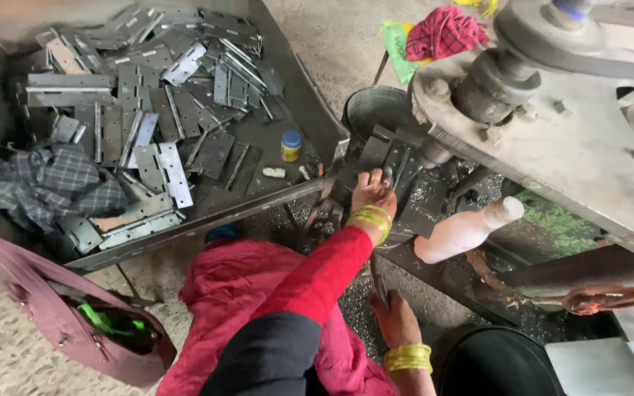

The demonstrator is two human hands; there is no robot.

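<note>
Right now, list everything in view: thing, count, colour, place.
metal hinge plates: a big pile, too many to count, grey, in the tray at upper left
metal tray: one, dark grey, upper left
small jar: one, yellow with blue cap, on the tray's right part
checked cloth: one, grey, at the tray's left edge
bag: one, pink, open, lower left
machine: one, grey, greasy, upper right
bottle: one, whitish, lying under the machine
bucket: one, dark, behind the machine
folded cloth: one, red checked, top
metal shavings: scattered, silvery, around the hands
left hand: yellow bangles, red sleeve, on a plate at the machine
right hand: yellow bangles, resting low on the shavings
</note>
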